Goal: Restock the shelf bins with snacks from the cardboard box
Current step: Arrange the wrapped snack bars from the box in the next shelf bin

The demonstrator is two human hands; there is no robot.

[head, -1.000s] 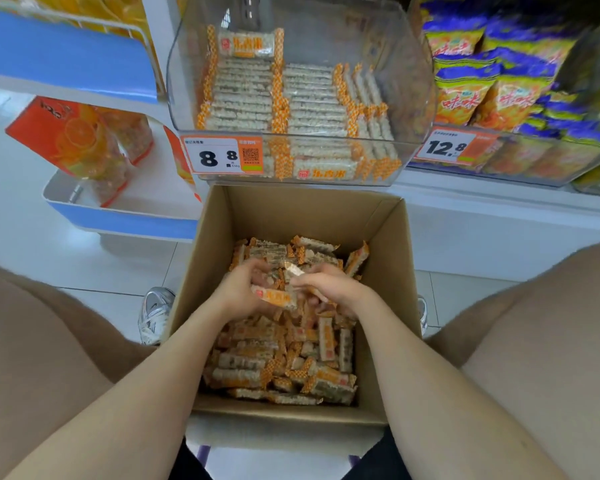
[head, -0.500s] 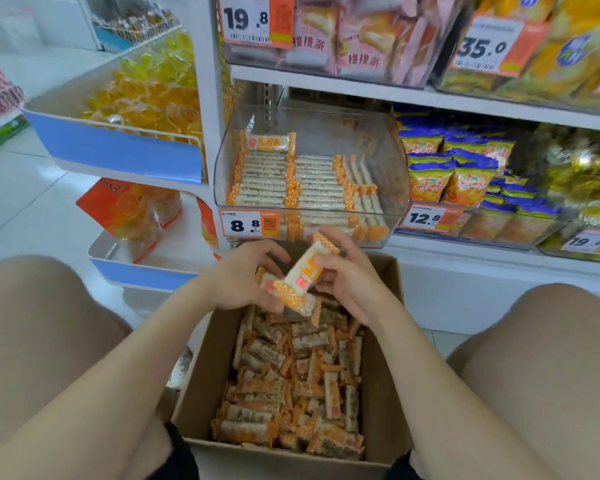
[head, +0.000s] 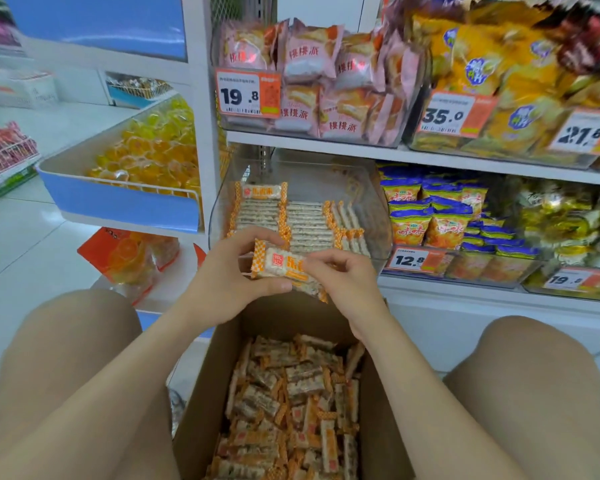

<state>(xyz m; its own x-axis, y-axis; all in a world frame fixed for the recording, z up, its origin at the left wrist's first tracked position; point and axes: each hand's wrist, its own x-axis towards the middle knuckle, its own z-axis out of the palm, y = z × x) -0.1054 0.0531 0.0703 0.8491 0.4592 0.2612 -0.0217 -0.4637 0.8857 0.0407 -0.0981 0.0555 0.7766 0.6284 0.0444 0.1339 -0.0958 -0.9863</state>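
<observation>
Head view: I note the left hand (head: 219, 289) and right hand (head: 350, 285) both pinching a small stack of wrapped snack bars (head: 278, 266) over the cardboard box's (head: 205, 393) far end, just near of the clear shelf bin (head: 361, 195). Loose bars (head: 291, 403) fill the box.

Cardboard box (head: 201, 410) below, before shelf bin (head: 371, 209); snack bars (head: 291, 403) seemingly in both.

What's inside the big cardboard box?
A jumbled pile of orange-and-white snack bars lies in the cardboard box. The pile covers the box's bottom, so anything underneath cannot be seen.
</observation>
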